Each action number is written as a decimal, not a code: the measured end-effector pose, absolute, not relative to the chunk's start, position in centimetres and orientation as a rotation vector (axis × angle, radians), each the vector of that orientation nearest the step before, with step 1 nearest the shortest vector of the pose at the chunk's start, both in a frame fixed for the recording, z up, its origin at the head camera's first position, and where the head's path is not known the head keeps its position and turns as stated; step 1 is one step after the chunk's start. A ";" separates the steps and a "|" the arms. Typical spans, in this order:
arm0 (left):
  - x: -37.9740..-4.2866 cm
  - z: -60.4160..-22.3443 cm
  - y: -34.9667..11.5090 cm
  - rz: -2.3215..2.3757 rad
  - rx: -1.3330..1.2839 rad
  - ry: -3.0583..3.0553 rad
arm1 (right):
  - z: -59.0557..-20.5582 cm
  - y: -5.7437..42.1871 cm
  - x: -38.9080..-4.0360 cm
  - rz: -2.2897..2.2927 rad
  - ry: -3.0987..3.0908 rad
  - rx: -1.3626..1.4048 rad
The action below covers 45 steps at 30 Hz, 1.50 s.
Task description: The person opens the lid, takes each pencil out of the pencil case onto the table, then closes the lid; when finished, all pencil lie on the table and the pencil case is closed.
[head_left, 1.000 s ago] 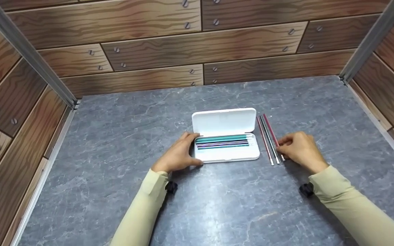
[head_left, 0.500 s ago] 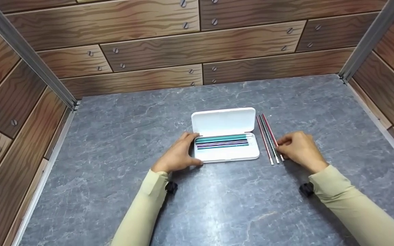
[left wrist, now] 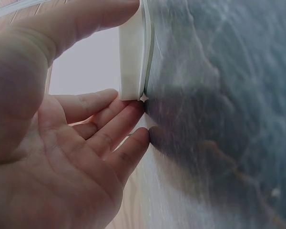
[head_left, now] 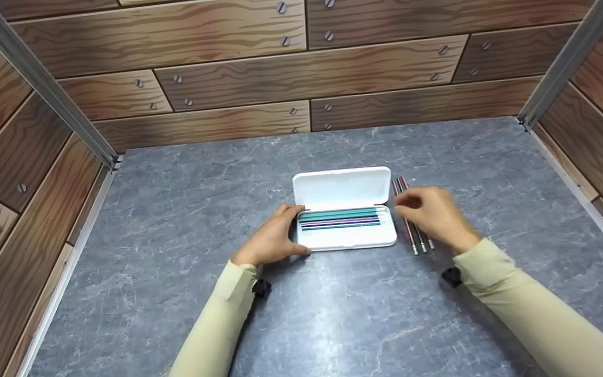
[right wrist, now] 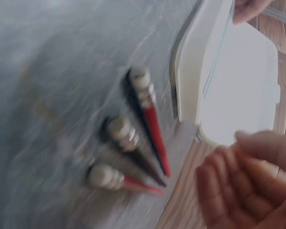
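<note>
A white pencil case [head_left: 344, 242] lies with its lid raised, and several teal, purple and dark pencils [head_left: 341, 218] lie lengthwise in its tray. My left hand [head_left: 271, 238] holds the case by its left end, thumb at the front corner and fingers at the back corner. In the left wrist view the thumb and fingertips meet the case's end wall [left wrist: 132, 62]. To the right of the case, three pencils with white erasers lie side by side: a red pencil [right wrist: 153, 129], a dark pencil [right wrist: 138, 157] and another red pencil [right wrist: 133, 182]. Above them hovers my right hand [head_left: 432, 214], fingers loosely curled, holding nothing.
A grey marbled tabletop [head_left: 176, 199] lies under everything. Wood-patterned panels [head_left: 228, 86] stand behind and on both sides, with metal posts [head_left: 45, 84] at the back corners.
My right hand has left the rightmost red pencil's eraser end and moved left and farther back, over the three pencils. My left hand and the case have stayed put.
</note>
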State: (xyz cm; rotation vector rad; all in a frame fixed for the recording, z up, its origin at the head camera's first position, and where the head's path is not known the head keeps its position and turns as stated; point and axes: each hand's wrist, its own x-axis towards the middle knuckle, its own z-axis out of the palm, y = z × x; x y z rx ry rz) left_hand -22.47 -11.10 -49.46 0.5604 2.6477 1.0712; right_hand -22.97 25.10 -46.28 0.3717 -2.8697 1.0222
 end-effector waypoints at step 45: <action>-22.4 -49.5 -11.2 1.097 0.571 2.643 | -48.4 20.1 -24.7 0.569 -2.717 1.090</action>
